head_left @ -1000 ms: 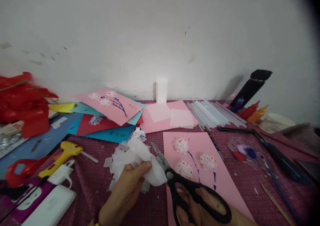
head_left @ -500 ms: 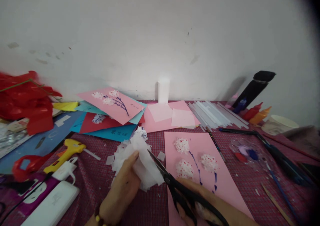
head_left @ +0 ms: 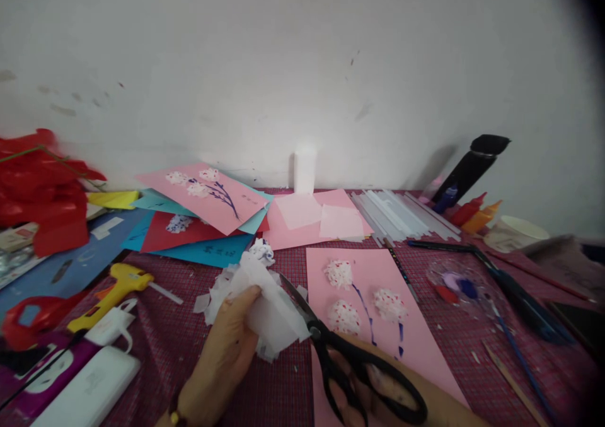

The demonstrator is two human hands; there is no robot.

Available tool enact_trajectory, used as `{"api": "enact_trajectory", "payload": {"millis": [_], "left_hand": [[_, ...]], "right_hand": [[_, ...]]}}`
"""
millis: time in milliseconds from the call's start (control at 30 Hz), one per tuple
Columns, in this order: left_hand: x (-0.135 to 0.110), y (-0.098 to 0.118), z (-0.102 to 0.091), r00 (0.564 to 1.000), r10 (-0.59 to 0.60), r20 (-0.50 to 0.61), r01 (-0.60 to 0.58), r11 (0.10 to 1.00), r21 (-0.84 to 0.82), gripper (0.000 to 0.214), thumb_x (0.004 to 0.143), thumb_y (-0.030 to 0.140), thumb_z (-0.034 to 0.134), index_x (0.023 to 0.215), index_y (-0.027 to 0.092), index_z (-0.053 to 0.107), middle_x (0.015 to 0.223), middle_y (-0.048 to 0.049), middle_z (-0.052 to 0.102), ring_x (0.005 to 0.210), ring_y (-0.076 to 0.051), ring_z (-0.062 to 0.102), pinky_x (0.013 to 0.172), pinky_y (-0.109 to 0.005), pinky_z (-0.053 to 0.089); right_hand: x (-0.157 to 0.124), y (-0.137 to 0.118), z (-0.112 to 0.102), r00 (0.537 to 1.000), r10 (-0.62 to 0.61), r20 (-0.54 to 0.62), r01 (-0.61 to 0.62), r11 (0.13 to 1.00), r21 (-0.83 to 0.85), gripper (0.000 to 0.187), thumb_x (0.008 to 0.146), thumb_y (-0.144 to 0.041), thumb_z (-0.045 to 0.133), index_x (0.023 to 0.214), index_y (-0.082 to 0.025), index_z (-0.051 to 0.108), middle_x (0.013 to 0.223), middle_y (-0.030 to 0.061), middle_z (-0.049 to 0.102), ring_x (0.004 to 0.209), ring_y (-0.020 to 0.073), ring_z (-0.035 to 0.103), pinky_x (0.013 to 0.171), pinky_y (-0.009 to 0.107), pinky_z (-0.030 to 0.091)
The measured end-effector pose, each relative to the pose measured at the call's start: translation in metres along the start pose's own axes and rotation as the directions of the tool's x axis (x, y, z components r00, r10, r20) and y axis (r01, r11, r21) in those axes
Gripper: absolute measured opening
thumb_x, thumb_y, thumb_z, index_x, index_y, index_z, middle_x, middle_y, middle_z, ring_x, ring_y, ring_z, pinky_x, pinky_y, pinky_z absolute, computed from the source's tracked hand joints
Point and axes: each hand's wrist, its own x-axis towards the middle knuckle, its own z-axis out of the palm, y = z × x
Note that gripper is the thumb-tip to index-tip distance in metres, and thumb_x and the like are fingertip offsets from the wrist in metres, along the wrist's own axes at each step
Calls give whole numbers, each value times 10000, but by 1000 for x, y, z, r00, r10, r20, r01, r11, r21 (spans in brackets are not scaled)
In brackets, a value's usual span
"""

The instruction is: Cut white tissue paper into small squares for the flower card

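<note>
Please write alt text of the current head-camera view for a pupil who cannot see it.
A left hand holds thin white paper near black-handled scissors in the right hand, over a pink sheet bearing three speckled white blossoms. Decorated cards lie behind, to the left.

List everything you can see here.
Tissue sheets: several, white, centre
Scissors: one, black, centre
Flower card: one, pink, front centre
Stacked cards: several, multicoloured, back left
Paper sheets: several, pink, back
Glue sticks: many, translucent, back right
Paint bottles: several, multicoloured, back right
Tilted cylinder: one, black, back right
Upright cylinder: one, white, back
Cup: one, white, right
Palette: one, clear, right
Paintbrush: one, blue, right
Wooden stick: one, tan, right
Rods: two, black and red, right
Unclear tool: one, dark, right
Glue gun: one, yellow, left
Device: one, white, left
Box: one, purple, left
Board: one, blue, left
Plastic bag: one, red, left
Tablecloth: one, purplish, beneath
Wall: one, white, behind
Left hand: one, bare, holding tissue
Right hand: one, bare, gripping scissors
</note>
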Motion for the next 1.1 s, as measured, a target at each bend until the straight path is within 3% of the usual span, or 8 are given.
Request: {"api": "enact_trajectory", "payload": {"millis": [200, 433, 633, 767, 900, 1000, 1100], "left_hand": [[2, -4, 2, 999, 25, -20, -25, 999, -25, 412, 722, 144, 745, 1121, 176, 653, 942, -25, 756, 818, -180, 705, 799, -282, 560], [-1, -10, 1, 998, -40, 48, 38, 998, 42, 326, 696, 208, 777, 1004, 142, 695, 836, -36, 760, 768, -201, 707, 768, -285, 559], [-1, -9, 2, 999, -34, -6, 34, 999, 32, 349, 652, 175, 800, 982, 154, 686, 810, -8, 744, 688, -167, 677, 692, -257, 560], [-1, -8, 2, 998, -49, -46, 51, 998, 42, 314, 643, 184, 807, 936, 149, 698, 808, -19, 746, 671, -168, 670, 677, -263, 560], [1, -8, 0, 999, -33, -31, 36, 996, 80, 376, 668, 207, 799, 1021, 146, 684, 821, -34, 754, 711, -201, 696, 690, -286, 564], [0, -8, 0, 1000, -28, 13, 26, 993, 114, 415, 711, 230, 773, 1100, 143, 657, 835, -48, 761, 771, -224, 714, 717, -299, 567], [-3, -6, 2, 998, -45, 37, 39, 989, 144, 414, 714, 233, 771, 1099, 129, 659, 817, -59, 766, 808, -243, 721, 742, -310, 571]], "right_hand": [[2, 8, -4, 993, -115, -25, 117, 986, 116, 597, 849, -634, 560, 1108, -96, 568, 719, 33, 569, 550, 85, 489, 521, 187, 381], [4, 3, -1, 994, -109, -13, 110, 992, 61, 614, 855, -680, 503, 1065, -106, 561, 692, 16, 540, 519, 74, 456, 488, 174, 361], [3, -4, 3, 994, -104, -43, 104, 995, -2, 603, 835, -661, 559, 1080, -111, 541, 739, 11, 536, 491, 41, 412, 448, 156, 310], [4, -11, 7, 991, -119, -53, 117, 992, -38, 599, 826, -662, 578, 1038, -103, 544, 641, -30, 498, 443, 29, 357, 422, 150, 279], [2, 0, 2, 995, -79, -68, 86, 991, 100, 653, 766, -653, 660, 1091, -92, 584, 715, 9, 562, 538, 63, 463, 509, 171, 366], [-3, 15, 1, 988, -22, -151, 60, 965, 257, 558, 797, -566, 679, 1171, -162, 593, 863, 46, 633, 711, 121, 582, 656, 221, 461], [-8, 19, 5, 972, -15, -235, 86, 951, 297, 527, 822, -567, 645, 1210, -215, 587, 985, 52, 655, 911, 153, 619, 784, 247, 478]]}}
